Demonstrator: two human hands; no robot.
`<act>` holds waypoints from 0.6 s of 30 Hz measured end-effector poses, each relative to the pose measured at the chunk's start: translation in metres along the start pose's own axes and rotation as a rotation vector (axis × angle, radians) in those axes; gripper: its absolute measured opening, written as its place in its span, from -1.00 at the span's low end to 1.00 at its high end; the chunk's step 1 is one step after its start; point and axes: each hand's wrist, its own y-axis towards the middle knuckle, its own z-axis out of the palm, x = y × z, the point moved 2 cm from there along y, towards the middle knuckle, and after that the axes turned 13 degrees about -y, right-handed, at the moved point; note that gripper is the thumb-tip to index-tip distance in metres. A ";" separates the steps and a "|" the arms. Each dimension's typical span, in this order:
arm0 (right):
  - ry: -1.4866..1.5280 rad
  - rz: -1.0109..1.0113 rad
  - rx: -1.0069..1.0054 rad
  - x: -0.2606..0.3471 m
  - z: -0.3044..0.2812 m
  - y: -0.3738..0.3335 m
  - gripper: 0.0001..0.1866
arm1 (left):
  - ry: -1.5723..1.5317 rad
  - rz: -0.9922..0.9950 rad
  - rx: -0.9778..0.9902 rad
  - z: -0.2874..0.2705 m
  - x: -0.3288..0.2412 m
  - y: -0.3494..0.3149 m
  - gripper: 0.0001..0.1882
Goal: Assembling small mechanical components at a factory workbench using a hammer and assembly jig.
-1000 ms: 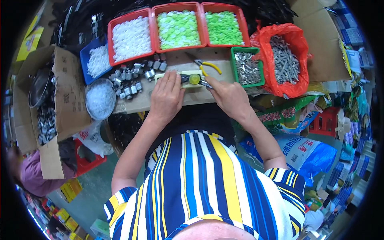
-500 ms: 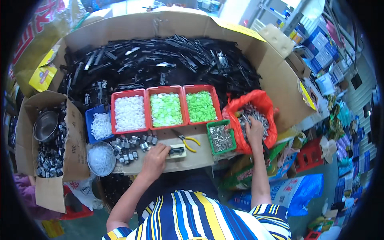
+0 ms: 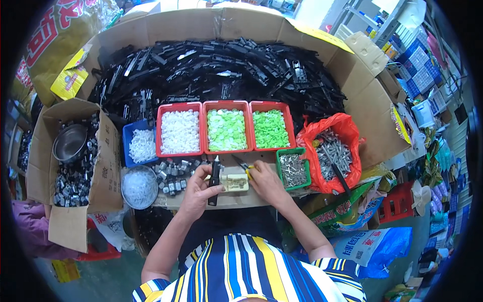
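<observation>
My left hand (image 3: 196, 190) is closed around a long black plastic part (image 3: 215, 176), held upright with a small pale tip at its top end. Just right of it lies a cream block (image 3: 235, 182) with shaped hollows, on the cardboard work surface. My right hand (image 3: 266, 183) has its fingers closed on the yellow handles of the pliers (image 3: 243, 163), whose dark jaws point away and to the left. Small silver-and-black metal pieces (image 3: 173, 176) lie in a loose group left of my left hand.
Red trays hold white pieces (image 3: 179, 132), pale green discs (image 3: 226, 130) and green pieces (image 3: 270, 130). A blue tray (image 3: 128, 146), clear-filled bowl (image 3: 139, 187), green screw tray (image 3: 294, 170) and red bag (image 3: 352, 132) flank them. Black parts (image 3: 201, 65) heap behind; a carton (image 3: 108, 171) stands left.
My right hand has left the red bag and come to the pliers. My left hand has raised the black part off the cream block. The view has shifted slightly.
</observation>
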 end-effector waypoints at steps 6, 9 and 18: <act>-0.161 0.011 0.043 -0.008 0.005 0.016 -0.75 | 0.343 0.110 -0.049 0.007 -0.005 -0.003 -0.73; -0.255 0.051 0.029 -0.008 0.004 0.024 -0.79 | 0.417 0.132 0.011 0.011 -0.004 0.003 -0.78; 0.009 0.037 -0.090 -0.002 -0.014 0.007 -0.87 | 0.579 0.225 -0.020 0.008 0.002 -0.007 -0.75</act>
